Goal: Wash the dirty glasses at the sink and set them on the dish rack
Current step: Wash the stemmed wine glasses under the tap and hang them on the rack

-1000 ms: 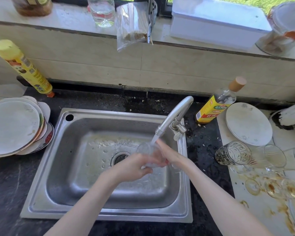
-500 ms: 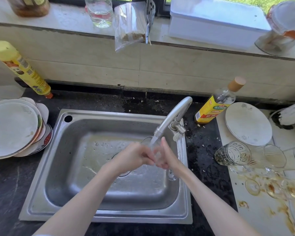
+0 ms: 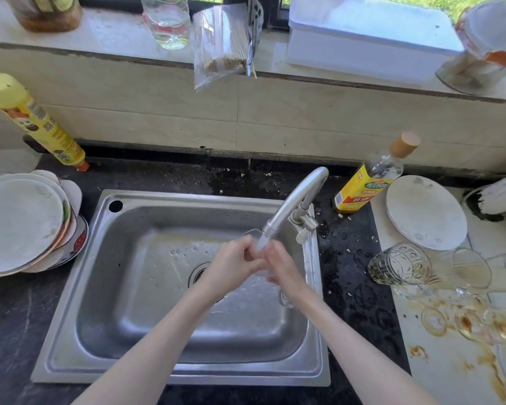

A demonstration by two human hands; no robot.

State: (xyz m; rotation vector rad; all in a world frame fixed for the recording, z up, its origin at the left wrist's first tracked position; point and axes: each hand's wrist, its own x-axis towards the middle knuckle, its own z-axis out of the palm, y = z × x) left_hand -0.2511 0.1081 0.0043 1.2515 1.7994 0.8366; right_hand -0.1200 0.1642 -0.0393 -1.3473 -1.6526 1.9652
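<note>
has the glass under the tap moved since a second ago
Yes. The glass and both hands, left hand and right hand, have shifted toward the back of the sink, closer to the faucet spout, off the drain.

Black speckled countertop (image 3: 164,176), crumbs scattered on it. Beige tiled backsplash (image 3: 275,112) above, one vertical grout line visible. Pale stone windowsill (image 3: 108,39) along the top, dark window frame (image 3: 272,10) behind, green grass beyond the pane. Strong daylight across sill and counter's right side.

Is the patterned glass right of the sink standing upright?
No. The patterned glass lies on its side on the counter, right of the sink.
</note>
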